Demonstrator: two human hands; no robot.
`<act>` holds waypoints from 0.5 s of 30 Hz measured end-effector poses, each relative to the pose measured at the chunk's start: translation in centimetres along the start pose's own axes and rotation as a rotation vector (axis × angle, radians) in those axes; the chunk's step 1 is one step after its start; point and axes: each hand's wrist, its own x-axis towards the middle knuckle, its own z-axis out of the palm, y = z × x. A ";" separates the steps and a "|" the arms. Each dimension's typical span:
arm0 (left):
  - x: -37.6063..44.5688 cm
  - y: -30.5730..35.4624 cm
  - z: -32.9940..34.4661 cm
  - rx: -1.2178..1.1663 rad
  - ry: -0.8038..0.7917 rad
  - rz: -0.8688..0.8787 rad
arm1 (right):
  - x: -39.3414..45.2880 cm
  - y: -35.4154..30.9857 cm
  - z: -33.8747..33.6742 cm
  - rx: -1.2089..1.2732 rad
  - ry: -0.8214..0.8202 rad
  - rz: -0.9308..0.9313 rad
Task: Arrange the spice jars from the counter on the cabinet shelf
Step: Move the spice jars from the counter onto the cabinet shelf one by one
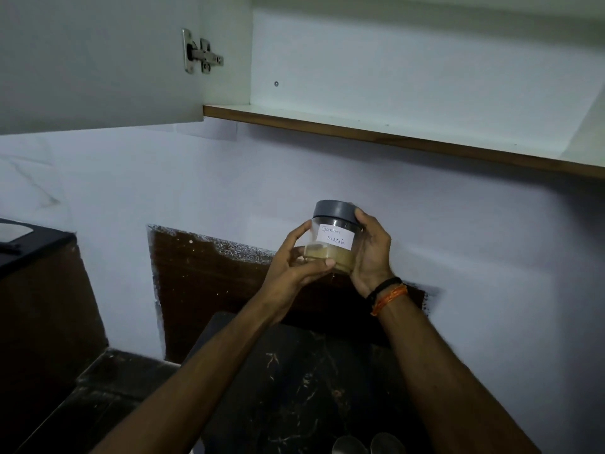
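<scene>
Near edge: two rounded metallic tops [366,445], partly cut off, on dark marbled counter [294,381]. Mid-air above counter: clear spice jar [334,239], upright with slight tilt, long axis near vertical, grey lid [334,211] up, white handwritten label [335,237] facing camera, tan powder in lower part. Left hand [294,260] grasps jar's lower left side; right hand [371,253] grasps right side. Far: pale wall, then wood-edged cabinet shelf [393,134] above, door [98,60] open at left, metal hinge [201,55].
</scene>
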 end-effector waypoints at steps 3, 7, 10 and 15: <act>1.3 1.6 0.4 0.158 0.015 0.054 | 1.1 -2.2 1.2 -0.143 0.005 -0.030; 3.7 4.6 1.1 0.261 -0.013 0.137 | 2.1 -5.7 2.7 -0.226 -0.004 -0.106; 5.7 7.1 1.6 0.316 -0.040 0.205 | 3.1 -8.1 3.8 -0.244 -0.017 -0.180; 8.6 11.8 2.6 0.392 -0.112 0.315 | 4.7 -12.0 6.1 -0.229 -0.042 -0.276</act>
